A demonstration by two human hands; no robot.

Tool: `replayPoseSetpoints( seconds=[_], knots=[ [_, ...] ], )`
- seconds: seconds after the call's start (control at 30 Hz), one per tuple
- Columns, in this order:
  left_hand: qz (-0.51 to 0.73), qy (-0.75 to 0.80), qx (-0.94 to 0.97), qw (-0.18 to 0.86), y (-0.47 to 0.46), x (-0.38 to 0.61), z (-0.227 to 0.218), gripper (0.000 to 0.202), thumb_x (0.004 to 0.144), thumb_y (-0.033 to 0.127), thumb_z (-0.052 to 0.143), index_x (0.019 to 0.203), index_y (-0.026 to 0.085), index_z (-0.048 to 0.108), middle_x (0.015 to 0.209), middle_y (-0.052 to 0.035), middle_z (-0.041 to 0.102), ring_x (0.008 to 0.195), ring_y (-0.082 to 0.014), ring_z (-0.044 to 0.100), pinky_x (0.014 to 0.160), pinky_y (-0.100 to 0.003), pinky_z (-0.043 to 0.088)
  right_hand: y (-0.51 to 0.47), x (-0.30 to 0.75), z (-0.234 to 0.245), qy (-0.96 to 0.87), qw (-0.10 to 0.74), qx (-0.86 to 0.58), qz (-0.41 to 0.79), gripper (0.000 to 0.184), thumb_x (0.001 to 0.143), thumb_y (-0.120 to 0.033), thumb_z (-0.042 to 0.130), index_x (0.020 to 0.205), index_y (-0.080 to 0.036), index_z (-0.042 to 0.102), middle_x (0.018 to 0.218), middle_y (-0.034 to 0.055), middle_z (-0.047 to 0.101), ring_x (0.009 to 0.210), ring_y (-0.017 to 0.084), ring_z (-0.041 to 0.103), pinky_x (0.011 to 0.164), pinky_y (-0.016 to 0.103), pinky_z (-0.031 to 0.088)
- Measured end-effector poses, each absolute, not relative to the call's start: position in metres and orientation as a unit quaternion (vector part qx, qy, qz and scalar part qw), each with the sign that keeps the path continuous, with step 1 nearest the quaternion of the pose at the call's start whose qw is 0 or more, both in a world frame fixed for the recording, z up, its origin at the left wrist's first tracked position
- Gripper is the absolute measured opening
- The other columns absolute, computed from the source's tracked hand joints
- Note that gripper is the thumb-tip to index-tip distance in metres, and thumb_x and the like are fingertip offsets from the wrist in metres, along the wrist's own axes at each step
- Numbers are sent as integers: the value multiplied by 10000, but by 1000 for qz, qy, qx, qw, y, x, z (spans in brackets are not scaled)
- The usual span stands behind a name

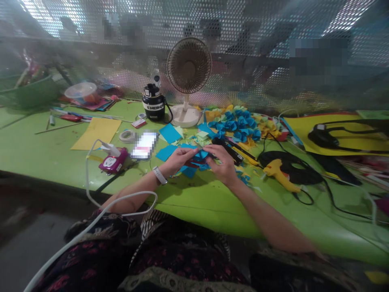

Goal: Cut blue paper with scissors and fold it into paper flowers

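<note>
Between my two hands is a small piece of folded blue paper (201, 154), pinched from both sides. My left hand (181, 159), with a white watch (159, 175) at the wrist, has thumb and fingers pressed together at the paper's left side. From the right, my right hand (223, 162) grips it with bent fingers. Under and around the hands lie flat blue paper squares (170, 133) and small scraps. Just behind them rises a pile of blue folded paper flowers (240, 123), mixed with yellow and pale green ones. A black and yellow cutter (243, 152) lies beside my right hand.
A yellow glue gun (281, 175) with a black cord lies to the right. Behind stand a fan (189, 67) and a black bottle (153, 103). To the left are a lit phone (144, 145), a tape roll (127, 136) and a purple power socket (113, 162). A white cable (91, 233) crosses my left forearm.
</note>
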State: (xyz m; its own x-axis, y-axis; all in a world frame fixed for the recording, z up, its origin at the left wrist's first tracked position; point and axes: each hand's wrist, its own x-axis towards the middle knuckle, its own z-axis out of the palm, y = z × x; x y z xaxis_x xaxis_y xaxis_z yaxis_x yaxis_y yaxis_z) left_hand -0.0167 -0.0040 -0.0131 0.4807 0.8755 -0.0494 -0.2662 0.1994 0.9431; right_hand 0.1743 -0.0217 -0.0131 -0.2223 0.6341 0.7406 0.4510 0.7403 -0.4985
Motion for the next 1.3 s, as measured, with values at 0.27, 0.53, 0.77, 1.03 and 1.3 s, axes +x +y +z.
replayPoseSetpoints(
  seconds=[0.27, 0.53, 0.77, 1.03, 1.3],
  knots=[
    [416, 320, 475, 706, -6, -13, -16, 542, 681, 591, 794, 899, 101, 712, 789, -68, 743, 724, -188, 740, 675, -295, 609, -22, 172, -13, -766, 530, -347, 107, 157, 905, -249, 631, 985, -282, 762, 1042, 49, 761, 1043, 231, 684, 930, 447, 554],
    [480, 355, 450, 664, -8, -9, -11, 509, 629, 574, 829, 787, 108, 700, 683, -19, 698, 609, -127, 678, 680, -295, 601, -23, 170, -16, -830, 438, -343, -31, 301, 935, -311, 573, 1189, -225, 711, 1186, 89, 739, 1173, 266, 649, 1049, 512, 485],
    [518, 372, 475, 607, -9, -5, -17, 523, 609, 607, 814, 751, 118, 695, 657, -1, 677, 599, -131, 659, 628, -276, 589, -26, 165, -22, -869, 327, -347, -134, 376, 955, -346, 563, 1251, -140, 669, 1324, 164, 656, 1249, 292, 605, 1098, 509, 451],
    [528, 371, 494, 583, -10, -5, -17, 518, 659, 627, 775, 746, 125, 680, 653, 0, 670, 594, -133, 662, 627, -284, 599, -25, 166, -20, -839, 406, -351, -94, 320, 963, -305, 537, 1224, -175, 668, 1234, 134, 712, 1128, 266, 675, 1050, 504, 493],
    [488, 354, 474, 641, -10, -8, -9, 526, 675, 626, 775, 771, 123, 657, 657, -21, 694, 642, -182, 710, 714, -351, 619, -26, 174, -8, -742, 529, -390, 130, 234, 911, -264, 561, 1119, -222, 660, 1214, 115, 689, 1158, 258, 638, 1030, 460, 499]
  ],
)
